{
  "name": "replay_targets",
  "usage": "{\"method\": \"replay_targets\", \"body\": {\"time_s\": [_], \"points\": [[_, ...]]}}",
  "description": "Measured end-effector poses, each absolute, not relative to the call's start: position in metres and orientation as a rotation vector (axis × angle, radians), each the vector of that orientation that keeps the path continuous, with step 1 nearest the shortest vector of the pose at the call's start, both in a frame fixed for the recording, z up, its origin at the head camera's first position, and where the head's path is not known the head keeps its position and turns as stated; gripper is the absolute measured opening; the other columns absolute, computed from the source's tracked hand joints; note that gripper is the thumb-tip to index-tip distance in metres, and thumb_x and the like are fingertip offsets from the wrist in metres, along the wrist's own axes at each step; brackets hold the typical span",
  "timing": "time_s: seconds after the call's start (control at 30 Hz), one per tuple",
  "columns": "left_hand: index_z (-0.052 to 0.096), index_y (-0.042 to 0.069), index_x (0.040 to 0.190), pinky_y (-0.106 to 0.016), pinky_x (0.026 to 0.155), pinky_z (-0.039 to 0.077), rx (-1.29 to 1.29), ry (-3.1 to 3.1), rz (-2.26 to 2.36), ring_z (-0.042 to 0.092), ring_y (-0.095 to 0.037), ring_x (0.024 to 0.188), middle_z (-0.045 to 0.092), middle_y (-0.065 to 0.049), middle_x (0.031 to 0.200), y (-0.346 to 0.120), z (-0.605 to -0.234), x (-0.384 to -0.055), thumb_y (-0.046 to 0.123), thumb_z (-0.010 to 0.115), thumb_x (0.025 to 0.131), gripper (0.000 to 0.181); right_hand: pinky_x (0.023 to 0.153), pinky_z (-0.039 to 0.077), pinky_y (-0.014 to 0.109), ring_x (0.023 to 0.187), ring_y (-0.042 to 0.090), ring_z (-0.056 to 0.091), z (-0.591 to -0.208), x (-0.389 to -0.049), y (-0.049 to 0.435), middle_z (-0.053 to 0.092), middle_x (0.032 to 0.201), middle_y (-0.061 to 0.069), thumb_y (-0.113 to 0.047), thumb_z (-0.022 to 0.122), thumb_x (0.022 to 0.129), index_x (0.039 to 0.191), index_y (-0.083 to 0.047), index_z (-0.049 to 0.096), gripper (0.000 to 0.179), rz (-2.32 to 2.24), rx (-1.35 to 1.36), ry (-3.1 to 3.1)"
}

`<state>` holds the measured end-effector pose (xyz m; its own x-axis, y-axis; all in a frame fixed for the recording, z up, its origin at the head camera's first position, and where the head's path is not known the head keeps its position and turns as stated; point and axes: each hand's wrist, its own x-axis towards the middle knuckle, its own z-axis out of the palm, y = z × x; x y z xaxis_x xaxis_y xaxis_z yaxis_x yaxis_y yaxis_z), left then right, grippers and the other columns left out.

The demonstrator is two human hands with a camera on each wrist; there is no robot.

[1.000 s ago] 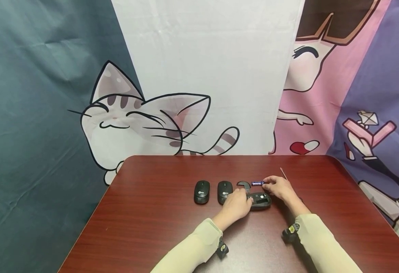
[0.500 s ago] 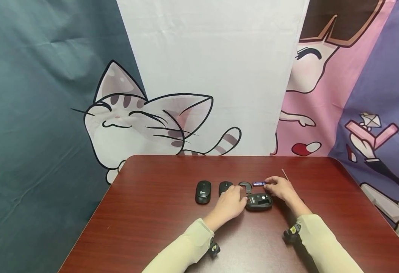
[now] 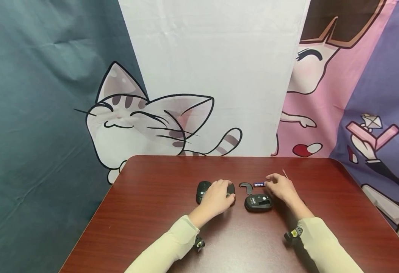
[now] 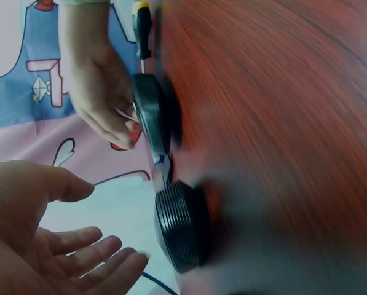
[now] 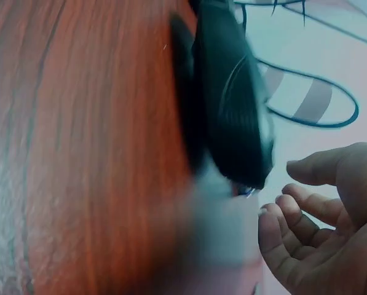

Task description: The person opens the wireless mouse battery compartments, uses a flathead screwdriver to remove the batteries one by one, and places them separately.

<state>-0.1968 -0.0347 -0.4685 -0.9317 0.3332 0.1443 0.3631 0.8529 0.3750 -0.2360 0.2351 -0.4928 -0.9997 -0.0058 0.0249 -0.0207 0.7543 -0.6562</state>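
Note:
My left hand (image 3: 216, 199) hovers over the middle black computer mouse (image 3: 232, 189), partly covering it and the left black mouse (image 3: 202, 186). In the left wrist view, its thumb and fingers are spread apart, with nothing between them. A third mouse (image 3: 258, 204) lies upside down with its battery compartment uncovered. Behind it are the grey-black battery cover (image 3: 246, 186) and a blue battery (image 3: 258, 184). My right hand (image 3: 282, 188) is beside the battery's right end. Loosely bent, its fingers show nothing held in the right wrist view (image 5: 324, 227).
A screwdriver (image 4: 142, 31) with a yellow-and-dark handle lies beyond the upturned mouse in the left wrist view. All of this is on a reddish-brown table (image 3: 144, 216), with a printed cartoon curtain (image 3: 240, 76) behind its far edge.
My left hand has let go of the upturned mouse and moved left over the middle mouse. The right hand stays almost in place beside the battery.

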Motion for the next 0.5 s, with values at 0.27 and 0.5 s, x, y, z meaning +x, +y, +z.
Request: {"method": "replay_targets", "body": {"time_s": [0.27,0.5], "points": [[0.059,0.011,0.138,-0.041,0.102,0.053,-0.710,-2.938,-0.625,0.054,-0.021,0.127,0.060,-0.004,0.138,-0.057,-0.467,-0.200,0.033,0.069,0.093,0.051,0.094,0.053,0.058,0.109,0.041,0.065,-0.479,-0.231,0.206,0.068,0.117,0.022,-0.016,0.069,0.094,0.121,0.000,0.067,0.032,0.977,0.262,-2.817],[0.052,0.011,0.145,-0.049,0.117,0.040,-0.815,-2.968,-0.582,0.045,-0.026,0.141,0.049,-0.007,0.153,-0.069,-0.467,-0.202,0.035,0.070,0.092,0.061,0.092,0.056,0.056,0.109,0.039,0.066,-0.476,-0.221,0.184,0.064,0.127,0.022,-0.015,0.072,0.092,0.130,-0.001,0.064,0.040,0.931,0.435,-2.763]]}}
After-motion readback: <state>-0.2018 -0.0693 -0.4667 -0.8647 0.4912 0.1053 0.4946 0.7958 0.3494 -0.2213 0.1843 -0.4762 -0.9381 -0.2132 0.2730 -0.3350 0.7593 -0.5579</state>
